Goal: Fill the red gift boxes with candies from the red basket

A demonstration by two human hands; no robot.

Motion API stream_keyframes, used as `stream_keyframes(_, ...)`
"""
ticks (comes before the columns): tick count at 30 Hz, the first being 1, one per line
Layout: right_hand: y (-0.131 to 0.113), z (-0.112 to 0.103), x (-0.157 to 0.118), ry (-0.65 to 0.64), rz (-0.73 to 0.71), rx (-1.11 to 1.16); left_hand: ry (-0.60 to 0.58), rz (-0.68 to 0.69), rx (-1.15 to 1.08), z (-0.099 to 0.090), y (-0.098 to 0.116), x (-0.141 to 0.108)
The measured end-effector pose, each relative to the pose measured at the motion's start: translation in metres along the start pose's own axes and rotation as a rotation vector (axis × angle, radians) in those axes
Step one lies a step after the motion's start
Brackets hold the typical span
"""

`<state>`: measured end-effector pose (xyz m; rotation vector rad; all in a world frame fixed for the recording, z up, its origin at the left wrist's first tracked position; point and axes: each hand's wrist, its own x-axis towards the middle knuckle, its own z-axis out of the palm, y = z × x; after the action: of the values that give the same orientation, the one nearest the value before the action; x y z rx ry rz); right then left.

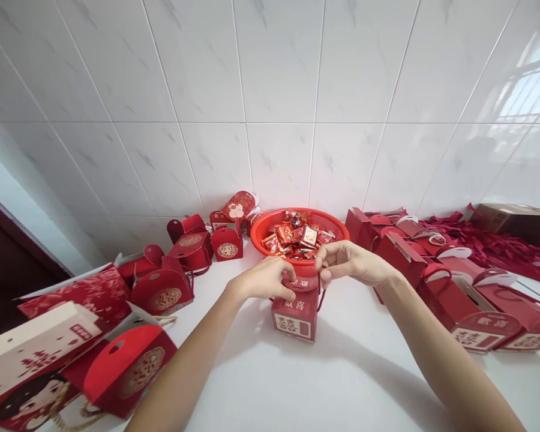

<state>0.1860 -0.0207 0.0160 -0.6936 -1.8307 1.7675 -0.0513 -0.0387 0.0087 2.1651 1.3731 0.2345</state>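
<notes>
A small red gift box with a cream panel and gold characters stands on the white table in front of me. My left hand is closed at the upper left of its lid, thumb and curled fingers against the top. At the upper right, my right hand pinches the dark red cord that hangs down the box's side. Just behind the box is a red plastic basket filled with wrapped candies. The far side of the box is hidden.
Several red gift boxes stand along the left, with a larger cream and red bag nearest. More red boxes crowd the right. Behind them lie dark red ribbons and a cardboard box. A tiled wall closes the back.
</notes>
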Motion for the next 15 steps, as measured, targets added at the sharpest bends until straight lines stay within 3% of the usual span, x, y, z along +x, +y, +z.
stream_keyframes(3, -0.019, 0.016, -0.003, 0.052, -0.075, -0.096, 0.164, 0.148, -0.056, -0.008, 0.014, -0.015)
stream_keyframes(7, -0.033, 0.032, -0.005, 0.143, -0.116, -0.263, 0.3, 0.317, -0.425, -0.022, 0.029, -0.039)
stream_keyframes(11, -0.036, 0.045, -0.003, 0.289, -0.159, -0.467, 0.28, 0.469, -0.548, -0.023, 0.037, -0.054)
stream_keyframes(15, -0.032, 0.055, -0.001, 0.415, -0.162, -0.615, 0.314, 0.474, -0.458, -0.015, 0.042, -0.057)
